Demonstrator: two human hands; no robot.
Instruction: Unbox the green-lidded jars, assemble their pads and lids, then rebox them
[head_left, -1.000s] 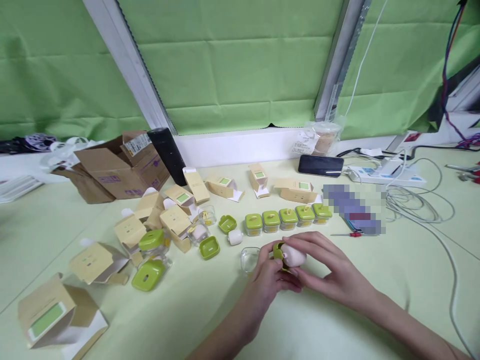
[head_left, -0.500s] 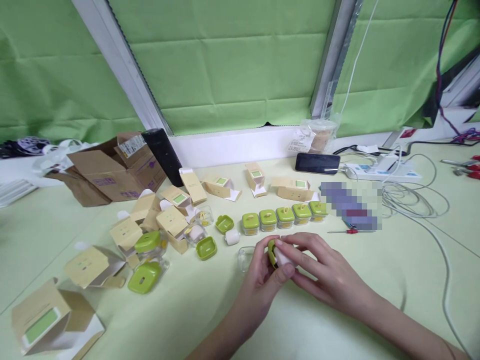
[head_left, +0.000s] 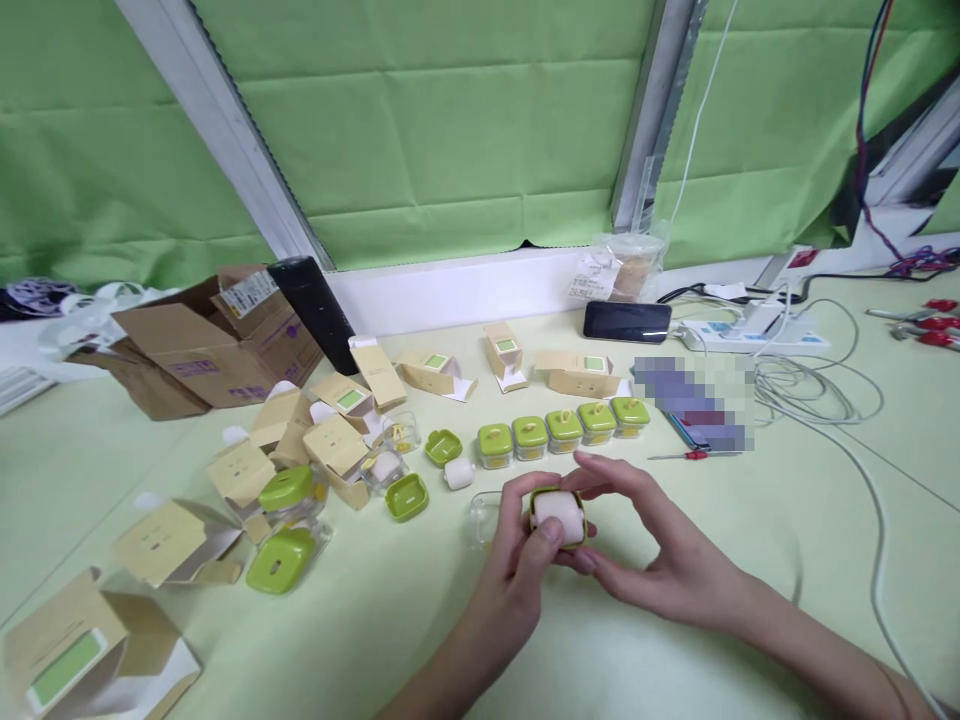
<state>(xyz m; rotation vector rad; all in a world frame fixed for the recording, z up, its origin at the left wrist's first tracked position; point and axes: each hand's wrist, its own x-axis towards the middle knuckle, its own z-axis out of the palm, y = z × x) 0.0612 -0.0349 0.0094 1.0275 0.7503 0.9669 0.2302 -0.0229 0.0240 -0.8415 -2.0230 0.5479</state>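
My left hand [head_left: 519,572] is closed round a green square lid [head_left: 578,535], with its thumb against the white roll [head_left: 564,512] that sits in the lid's hollow side. Facing upward, the lid's inside is visible. My right hand [head_left: 671,565] curves about the lid's right side, fingers and thumb at its edges. Beside my left hand, partly behind it, stands a clear box [head_left: 484,518]. Another white roll [head_left: 459,473] lies near two upturned green lids [head_left: 406,497]. Beyond my hands is a row of several clear boxes with green lids [head_left: 565,425].
Opened small cartons [head_left: 337,445] crowd the left side. Behind them are a brown cardboard box [head_left: 217,345] and a black cylinder [head_left: 313,310]. On the right lie a phone [head_left: 627,321], a screwdriver [head_left: 694,455], a power strip [head_left: 757,335] and coiled cables [head_left: 806,385].
The lid has been turned so its hollow side and the white roll face up. My right fingers have moved off the roll to the lid's edges. The view has shifted slightly.
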